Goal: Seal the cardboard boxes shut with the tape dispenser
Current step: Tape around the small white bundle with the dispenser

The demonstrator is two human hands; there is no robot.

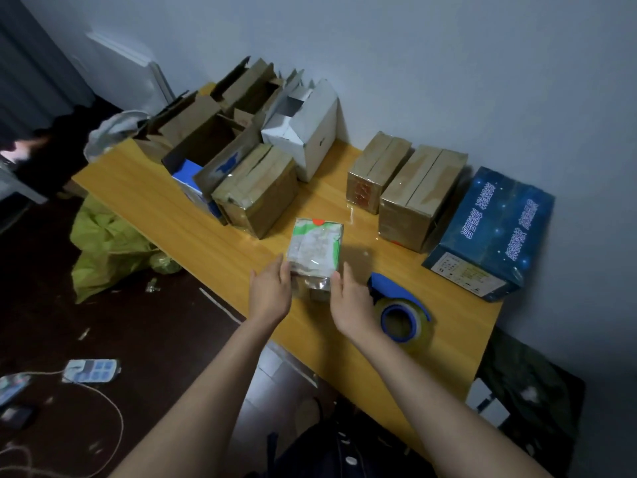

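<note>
Both forearms reach in from the near edge of the tabletop (213, 236). The left hand (270, 291) lies flat, fingers straight, against the left side of the small printed box (315, 246). The right hand (351, 305) lies with relaxed, straight fingers at the box's right side. Neither hand curls round anything. The small printed box stands on the tabletop between the two hands, its glossy green-and-white top facing up.

The tape dispenser (400, 305), blue with a clear roll, lies on the tabletop just beside the right hand.

Further back, a taped brown box (256, 191) stands left of centre. Two closed brown boxes (377, 170) (420, 198) and a blue box (493, 232) stand in a row to the right. Against the wall (448, 63), a white box (303, 132) and the open brown boxes (206, 139) stand with flaps raised.
</note>
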